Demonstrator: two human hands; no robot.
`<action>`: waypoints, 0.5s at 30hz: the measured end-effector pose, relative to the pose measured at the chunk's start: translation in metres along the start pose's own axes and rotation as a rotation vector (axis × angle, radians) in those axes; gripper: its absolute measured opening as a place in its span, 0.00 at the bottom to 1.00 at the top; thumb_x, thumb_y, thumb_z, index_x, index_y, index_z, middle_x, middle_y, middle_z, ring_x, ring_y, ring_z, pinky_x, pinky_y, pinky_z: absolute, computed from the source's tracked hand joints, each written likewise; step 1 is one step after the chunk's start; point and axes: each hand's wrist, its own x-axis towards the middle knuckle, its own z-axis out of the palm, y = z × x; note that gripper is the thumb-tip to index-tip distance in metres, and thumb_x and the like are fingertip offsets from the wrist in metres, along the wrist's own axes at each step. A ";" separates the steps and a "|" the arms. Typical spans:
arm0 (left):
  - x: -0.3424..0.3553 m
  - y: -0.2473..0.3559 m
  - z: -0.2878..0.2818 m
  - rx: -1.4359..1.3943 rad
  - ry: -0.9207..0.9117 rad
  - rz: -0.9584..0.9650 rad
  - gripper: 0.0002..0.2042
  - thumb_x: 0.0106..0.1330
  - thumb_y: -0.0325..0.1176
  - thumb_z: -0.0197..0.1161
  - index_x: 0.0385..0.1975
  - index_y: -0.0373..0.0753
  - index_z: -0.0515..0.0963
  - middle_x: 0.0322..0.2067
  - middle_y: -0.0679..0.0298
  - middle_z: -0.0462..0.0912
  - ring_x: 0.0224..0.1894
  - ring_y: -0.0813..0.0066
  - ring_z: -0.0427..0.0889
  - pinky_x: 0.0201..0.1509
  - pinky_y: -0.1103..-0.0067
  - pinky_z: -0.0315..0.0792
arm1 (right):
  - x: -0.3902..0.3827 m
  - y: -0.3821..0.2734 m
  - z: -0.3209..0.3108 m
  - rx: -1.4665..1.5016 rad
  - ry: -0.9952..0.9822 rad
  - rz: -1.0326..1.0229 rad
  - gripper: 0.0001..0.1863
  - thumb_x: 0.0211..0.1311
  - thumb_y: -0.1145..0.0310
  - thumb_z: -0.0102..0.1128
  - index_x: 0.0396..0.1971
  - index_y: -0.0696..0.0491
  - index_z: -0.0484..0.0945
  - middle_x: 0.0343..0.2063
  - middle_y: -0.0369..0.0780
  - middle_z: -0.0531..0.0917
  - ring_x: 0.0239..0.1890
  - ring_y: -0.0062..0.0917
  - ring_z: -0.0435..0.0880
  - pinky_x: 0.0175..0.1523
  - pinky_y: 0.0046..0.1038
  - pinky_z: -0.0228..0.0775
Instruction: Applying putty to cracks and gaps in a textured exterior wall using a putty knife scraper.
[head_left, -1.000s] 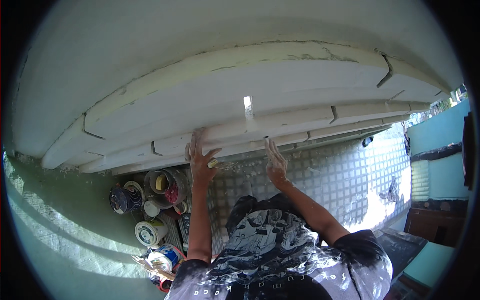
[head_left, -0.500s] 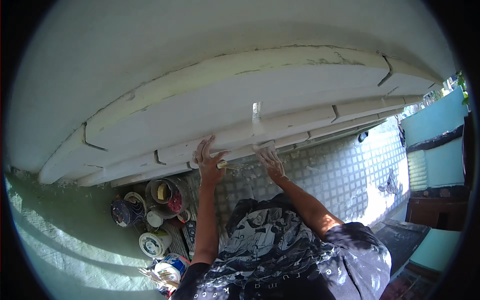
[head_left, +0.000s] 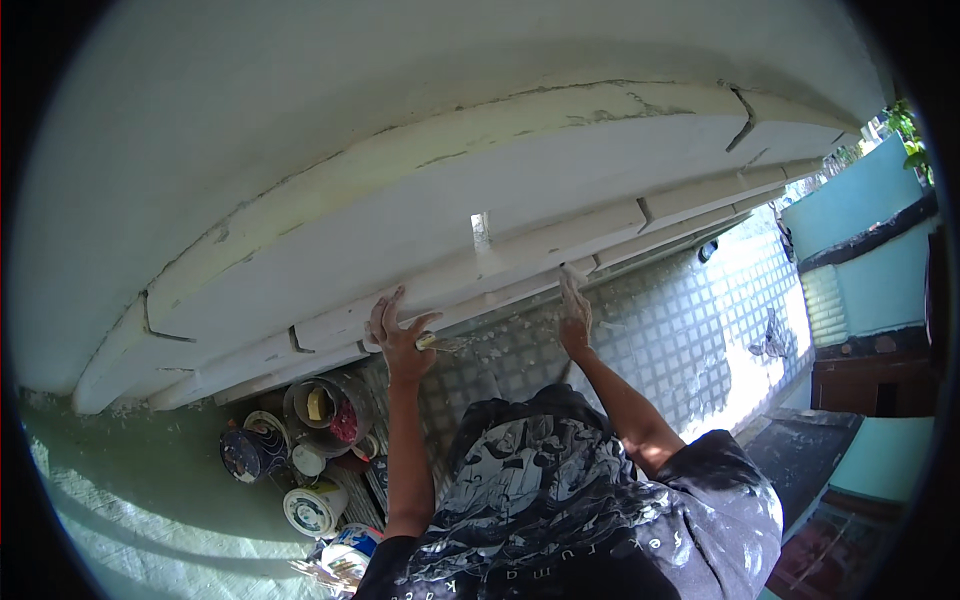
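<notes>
Long off-white stepped mouldings (head_left: 540, 235), with cracks and dark notches, cross the pale wall above me. My left hand (head_left: 395, 335) has its fingertips spread on a lower band while a small yellowish-handled tool (head_left: 428, 341) sits in its thumb's grip; the tool's far end is hard to make out. Further right, my right hand (head_left: 573, 312), dusted white, presses a small pale flat block (head_left: 577, 273) against the lower band, its fingers nearly straight and together. Part of the block is hidden by the fingers.
Buckets, tubs and containers (head_left: 318, 500), one tub holding yellow and pink items (head_left: 342, 420), crowd the lower left. Below lies a checkered tiled floor (head_left: 680, 330) with a dark scrap (head_left: 770, 335). A dark ledge (head_left: 800, 470) and teal wall (head_left: 865, 290) stand at the right.
My right hand has shifted right along the moulding, after moving left onto it earlier. My left hand stays on the band. The view has tilted, with the right side of the moulding higher.
</notes>
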 end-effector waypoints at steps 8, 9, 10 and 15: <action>0.004 0.010 -0.002 0.135 -0.024 0.032 0.10 0.47 0.41 0.60 0.31 0.58 0.84 0.61 0.68 0.59 0.63 0.58 0.52 0.65 0.60 0.46 | -0.005 -0.031 0.034 0.513 -0.721 0.125 0.18 0.63 0.62 0.50 0.50 0.53 0.74 0.45 0.50 0.78 0.48 0.36 0.77 0.53 0.34 0.65; 0.005 0.011 -0.002 0.116 -0.014 0.039 0.10 0.47 0.41 0.60 0.31 0.58 0.84 0.61 0.68 0.59 0.63 0.58 0.52 0.65 0.60 0.46 | -0.014 -0.038 0.029 0.382 -0.854 0.010 0.18 0.63 0.61 0.50 0.50 0.53 0.74 0.45 0.49 0.78 0.49 0.37 0.76 0.54 0.36 0.64; 0.005 0.011 -0.003 0.117 -0.001 0.052 0.09 0.49 0.42 0.59 0.30 0.58 0.84 0.61 0.68 0.58 0.64 0.57 0.51 0.65 0.59 0.45 | -0.022 -0.043 0.022 0.416 -0.817 -0.012 0.18 0.63 0.61 0.50 0.50 0.53 0.74 0.45 0.49 0.78 0.49 0.37 0.76 0.54 0.36 0.64; 0.008 0.019 -0.004 0.138 -0.039 0.030 0.08 0.53 0.38 0.56 0.29 0.57 0.83 0.62 0.66 0.58 0.65 0.55 0.49 0.65 0.53 0.41 | -0.036 -0.023 -0.009 0.309 -0.731 0.322 0.21 0.61 0.64 0.52 0.54 0.51 0.70 0.49 0.48 0.76 0.54 0.43 0.70 0.59 0.39 0.60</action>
